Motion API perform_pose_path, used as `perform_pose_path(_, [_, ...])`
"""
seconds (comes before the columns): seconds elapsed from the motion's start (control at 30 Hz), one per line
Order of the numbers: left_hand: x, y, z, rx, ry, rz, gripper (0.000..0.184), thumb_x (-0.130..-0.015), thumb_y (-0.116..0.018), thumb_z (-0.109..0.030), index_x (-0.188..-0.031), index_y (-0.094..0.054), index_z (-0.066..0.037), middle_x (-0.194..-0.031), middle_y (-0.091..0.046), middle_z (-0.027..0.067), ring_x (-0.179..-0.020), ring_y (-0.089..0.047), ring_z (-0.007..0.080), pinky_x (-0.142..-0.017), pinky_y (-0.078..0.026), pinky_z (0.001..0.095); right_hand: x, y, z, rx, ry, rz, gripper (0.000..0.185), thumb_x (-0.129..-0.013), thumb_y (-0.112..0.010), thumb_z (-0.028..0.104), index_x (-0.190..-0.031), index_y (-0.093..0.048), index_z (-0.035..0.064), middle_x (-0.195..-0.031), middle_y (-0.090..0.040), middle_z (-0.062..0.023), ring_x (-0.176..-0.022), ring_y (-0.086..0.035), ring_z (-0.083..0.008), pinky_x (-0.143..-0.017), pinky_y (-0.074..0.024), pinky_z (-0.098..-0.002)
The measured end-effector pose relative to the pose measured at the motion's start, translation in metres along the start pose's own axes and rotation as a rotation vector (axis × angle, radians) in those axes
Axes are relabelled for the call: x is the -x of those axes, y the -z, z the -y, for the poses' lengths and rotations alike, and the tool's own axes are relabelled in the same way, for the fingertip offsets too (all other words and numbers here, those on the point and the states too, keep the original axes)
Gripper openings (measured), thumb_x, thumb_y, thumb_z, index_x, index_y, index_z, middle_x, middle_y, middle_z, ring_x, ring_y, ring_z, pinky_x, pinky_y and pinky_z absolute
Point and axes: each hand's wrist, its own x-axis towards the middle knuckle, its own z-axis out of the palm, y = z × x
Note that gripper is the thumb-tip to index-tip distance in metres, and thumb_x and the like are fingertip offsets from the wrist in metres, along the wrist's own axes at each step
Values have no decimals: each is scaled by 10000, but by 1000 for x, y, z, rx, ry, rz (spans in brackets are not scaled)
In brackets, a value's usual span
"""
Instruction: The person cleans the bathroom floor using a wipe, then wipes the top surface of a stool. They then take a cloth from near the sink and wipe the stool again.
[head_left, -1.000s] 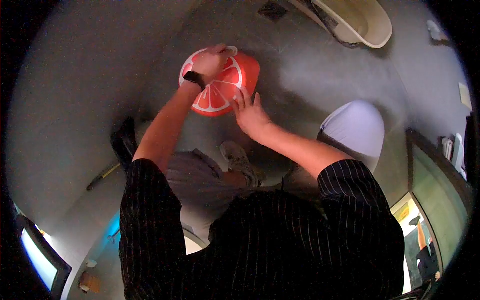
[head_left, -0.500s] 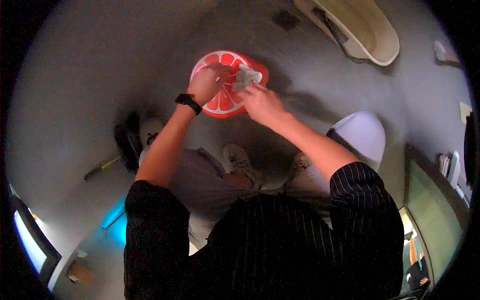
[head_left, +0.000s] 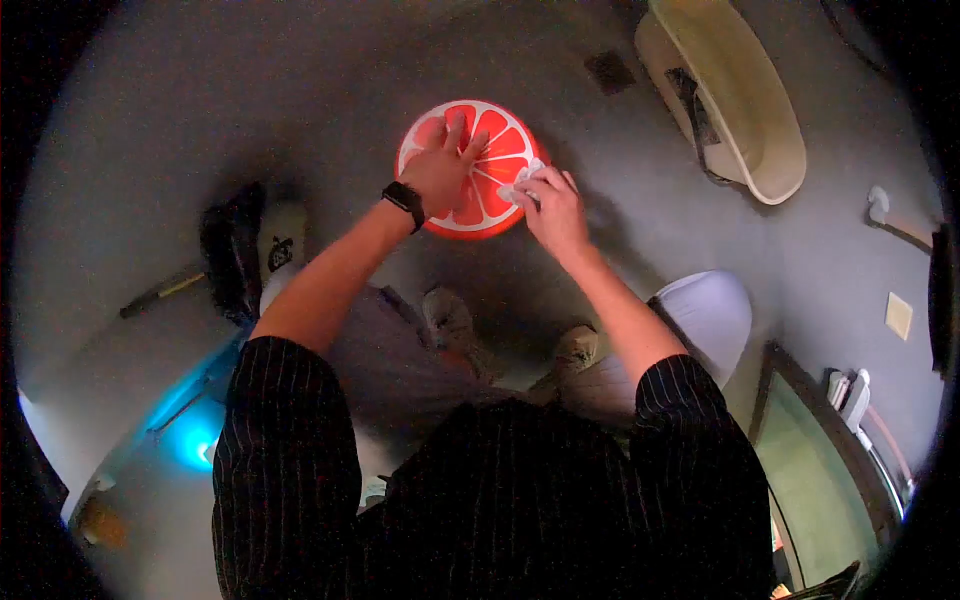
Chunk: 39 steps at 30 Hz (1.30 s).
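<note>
A round red stool or cushion (head_left: pixel 490 211) with a citrus-slice print stands on the floor in front of me. My left hand (head_left: pixel 438 176) rests on its top with fingers spread, a black watch on the wrist. Between the fingers of my right hand (head_left: pixel 558 212) is a crumpled white cloth (head_left: pixel 521 183), pressed against the stool's right edge. Part of the cloth is hidden by the fingers, and I cannot make out whether it is fabric or paper.
A beige tub (head_left: pixel 778 165) lies at the upper right, beside a dark floor drain (head_left: pixel 609 72). A pale rounded object (head_left: pixel 712 310) is near my right knee. On the left is a black item (head_left: pixel 232 250). White handheld fittings (head_left: pixel 853 398) hang at the right wall.
My right hand has moved the cloth from the stool's top to its right edge. My left hand has flattened onto the top. The view has shifted slightly.
</note>
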Motion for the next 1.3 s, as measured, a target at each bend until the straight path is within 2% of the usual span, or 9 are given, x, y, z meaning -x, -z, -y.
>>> perform_pose_path(0.2, [-6, -23, 10, 5, -81, -185, 1419, -478, -967, -199, -1621, -128, -239, -1659, -118, 247, -1464, -254, 540, -962, -554, 585, -78, -19, -48, -228, -533, -110, 108, -861, -728, 134, -921, -760, 49, -953, -735, -145, -852, -721, -332, -752, -564, -386])
perform_pose_path(0.6, [-11, -38, 12, -31, -46, -241, 1027, -812, -731, -122, -1629, -126, -267, -1672, -106, 235, -1444, -303, 549, -927, -554, 599, -73, -9, -30, -94, -458, -57, 169, -868, -738, 193, -914, -759, 32, -870, -753, -130, -762, -731, -271, -717, -568, -378])
perform_pose_path(0.8, [-12, -29, 10, 61, -18, -183, 908, -891, -642, -126, -1626, -136, -292, -1683, -92, 209, -1461, -286, 528, -952, -537, 608, -49, -6, -33, -319, -594, 38, 197, -897, -756, 179, -999, -757, 10, -854, -765, -88, -766, -709, -118, -679, -545, -293])
perform_pose_path(1.0, [-8, -27, 7, 61, -29, -237, 1041, -790, -749, -69, -1623, -156, -260, -1677, -101, 217, -1458, -291, 526, -976, -536, 598, -73, -11, -40, -304, -632, -31, 213, -894, -742, 223, -961, -764, 23, -892, -769, -135, -791, -739, -214, -729, -558, -343])
perform_pose_path(1.07, [-4, -18, 7, 41, -26, -182, 1164, -692, -834, -77, -1622, -158, -257, -1678, -96, 216, -1457, -291, 525, -979, -538, 594, -73, -13, -42, -304, -587, -36, 222, -925, -722, 202, -998, -756, -5, -838, -758, -102, -762, -695, -105, -688, -532, -279])
perform_pose_path(1.13, [-1, -5, 4, -10, -42, -112, 805, -878, -603, -54, -1595, -252, -164, -1638, -195, 252, -1457, -285, 527, -983, -557, 515, -59, -10, -40, -289, -548, 41, 233, -917, -728, 211, -992, -757, -8, -823, -755, -106, -743, -697, -103, -676, -533, -281])
perform_pose_path(1.17, [-4, -8, 5, -9, -43, -112, 805, -878, -603, -54, -1595, -252, -164, -1638, -195, 252, -1457, -285, 527, -983, -557, 515, -47, -7, -33, -233, -556, 30, 238, -910, -738, 215, -991, -754, -8, -825, -756, -101, -739, -701, -104, -679, -541, -281])
perform_pose_path(1.23, [-9, -14, 6, 71, -8, -100, 1266, -604, -894, -114, -1621, -154, -259, -1676, -97, 218, -1451, -299, 529, -971, -544, 594, -38, -9, -35, -286, -583, 4, 243, -904, -744, 218, -992, -755, -7, -833, -759, -106, -752, -707, -110, -692, -545, -285])
perform_pose_path(1.3, [-8, -14, 6, 40, -17, -121, 1268, -603, -894, -113, -1621, -152, -259, -1676, -97, 220, -1451, -298, 530, -967, -546, 595, -47, -11, -35, -231, -600, -59, 230, -880, -742, 253, -958, -762, 38, -868, -764, -143, -783, -746, -241, -730, -566, -364])
